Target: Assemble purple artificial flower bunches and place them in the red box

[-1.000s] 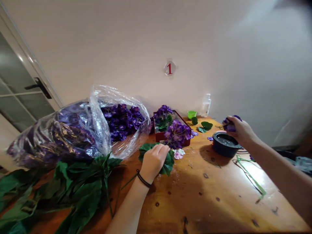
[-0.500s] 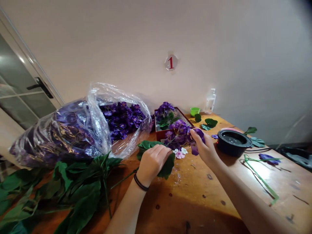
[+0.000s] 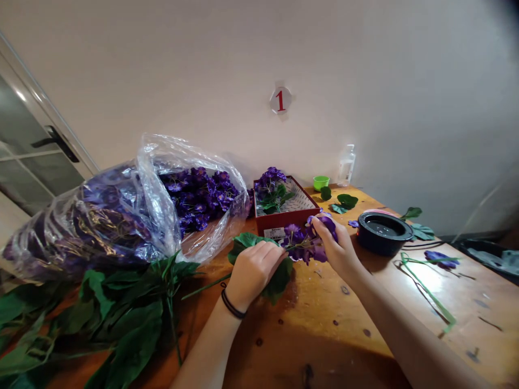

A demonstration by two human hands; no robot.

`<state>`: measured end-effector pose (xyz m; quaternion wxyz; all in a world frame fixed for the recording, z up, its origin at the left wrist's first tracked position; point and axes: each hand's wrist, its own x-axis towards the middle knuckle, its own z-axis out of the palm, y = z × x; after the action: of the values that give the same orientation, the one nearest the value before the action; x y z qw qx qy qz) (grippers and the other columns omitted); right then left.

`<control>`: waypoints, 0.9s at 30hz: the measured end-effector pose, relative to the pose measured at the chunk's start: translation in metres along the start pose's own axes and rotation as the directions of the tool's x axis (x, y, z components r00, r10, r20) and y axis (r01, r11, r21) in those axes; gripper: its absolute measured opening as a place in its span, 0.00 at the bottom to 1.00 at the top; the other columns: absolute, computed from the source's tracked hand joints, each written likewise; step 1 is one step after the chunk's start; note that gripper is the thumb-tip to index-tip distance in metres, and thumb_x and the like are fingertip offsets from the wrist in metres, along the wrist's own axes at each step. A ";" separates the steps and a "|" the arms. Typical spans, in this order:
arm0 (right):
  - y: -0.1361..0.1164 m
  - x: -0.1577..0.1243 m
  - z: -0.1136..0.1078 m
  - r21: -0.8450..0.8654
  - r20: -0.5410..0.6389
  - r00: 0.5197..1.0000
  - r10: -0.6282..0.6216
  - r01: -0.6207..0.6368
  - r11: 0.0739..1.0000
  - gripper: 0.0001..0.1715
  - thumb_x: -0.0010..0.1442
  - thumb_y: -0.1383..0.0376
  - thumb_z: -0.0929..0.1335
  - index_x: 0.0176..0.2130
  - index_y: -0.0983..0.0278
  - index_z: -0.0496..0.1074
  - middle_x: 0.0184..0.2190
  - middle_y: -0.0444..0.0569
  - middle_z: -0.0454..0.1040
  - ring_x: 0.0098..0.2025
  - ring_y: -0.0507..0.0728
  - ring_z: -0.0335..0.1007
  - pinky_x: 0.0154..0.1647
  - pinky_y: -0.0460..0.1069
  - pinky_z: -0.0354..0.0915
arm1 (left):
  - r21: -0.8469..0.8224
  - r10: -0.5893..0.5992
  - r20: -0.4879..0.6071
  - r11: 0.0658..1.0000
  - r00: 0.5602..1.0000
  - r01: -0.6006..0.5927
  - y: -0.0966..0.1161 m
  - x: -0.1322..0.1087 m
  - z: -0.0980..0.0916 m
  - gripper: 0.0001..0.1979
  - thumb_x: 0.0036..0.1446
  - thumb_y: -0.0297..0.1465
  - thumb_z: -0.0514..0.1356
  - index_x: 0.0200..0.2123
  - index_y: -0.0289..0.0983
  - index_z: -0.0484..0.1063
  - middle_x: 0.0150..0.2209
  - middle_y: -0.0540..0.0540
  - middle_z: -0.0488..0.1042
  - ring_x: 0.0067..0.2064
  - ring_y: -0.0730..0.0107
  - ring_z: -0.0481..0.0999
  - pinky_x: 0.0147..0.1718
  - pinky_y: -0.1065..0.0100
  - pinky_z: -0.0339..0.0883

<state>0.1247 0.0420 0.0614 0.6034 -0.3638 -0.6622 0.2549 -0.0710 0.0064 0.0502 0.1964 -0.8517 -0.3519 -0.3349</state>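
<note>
My left hand (image 3: 258,270), with a dark band at the wrist, is closed around the stem (image 3: 206,284) of an artificial flower. Green leaves (image 3: 279,281) spread on both sides of that hand. From it the stem runs right into a purple flower head (image 3: 304,246) that hangs tilted over the table. My right hand (image 3: 336,243) pinches purple petals (image 3: 326,227) at the right side of the flower head. The fingertips are partly hidden by the petals. Behind the flower head stands a red box (image 3: 284,220) holding a purple flower with leaves.
A clear plastic bag (image 3: 101,216) full of purple flowers lies left, with leafy stems (image 3: 133,329) before it. A black round pot (image 3: 383,232), a green cup (image 3: 321,182) and a bottle (image 3: 346,165) stand on the right side. Loose leaves (image 3: 346,201) and green strips (image 3: 438,302) lie about.
The purple flower head has dropped lower, showing the box's front and its label; it now covers the pale pink flower. My right hand still holds the petals. The view has shifted slightly.
</note>
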 end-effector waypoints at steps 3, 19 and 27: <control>0.001 -0.001 0.000 0.007 -0.015 1.000 0.011 -0.011 1.000 0.17 0.63 0.56 0.62 0.26 0.63 0.60 0.23 0.42 0.60 0.26 0.50 0.55 0.28 0.46 0.54 | -0.001 -0.003 -0.014 1.000 1.000 0.003 -0.001 -0.001 -0.001 0.07 0.63 0.30 0.53 0.35 0.36 0.68 0.30 0.48 0.73 0.34 0.70 0.72 0.34 0.69 0.66; 0.003 -0.001 -0.002 -0.025 -0.001 1.000 0.028 -0.028 0.999 0.19 0.62 0.54 0.62 0.25 0.62 0.58 0.22 0.42 0.59 0.25 0.51 0.53 0.27 0.46 0.53 | 0.003 0.016 -0.037 1.000 0.999 -0.016 0.000 0.000 -0.002 0.08 0.64 0.30 0.52 0.35 0.36 0.69 0.29 0.48 0.73 0.33 0.71 0.73 0.33 0.69 0.67; 0.005 -0.001 -0.002 -0.037 0.018 1.000 0.026 -0.025 0.999 0.19 0.62 0.54 0.62 0.26 0.62 0.59 0.22 0.42 0.58 0.26 0.51 0.54 0.28 0.46 0.53 | 0.009 0.016 -0.030 1.000 0.999 -0.016 -0.001 0.001 -0.003 0.07 0.63 0.29 0.53 0.35 0.36 0.69 0.29 0.48 0.73 0.32 0.70 0.72 0.32 0.69 0.67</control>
<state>0.1277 0.0439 0.0571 0.5872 -0.3808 -0.6677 0.2536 -0.0727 0.0058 0.0526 0.2082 -0.8485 -0.3434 -0.3446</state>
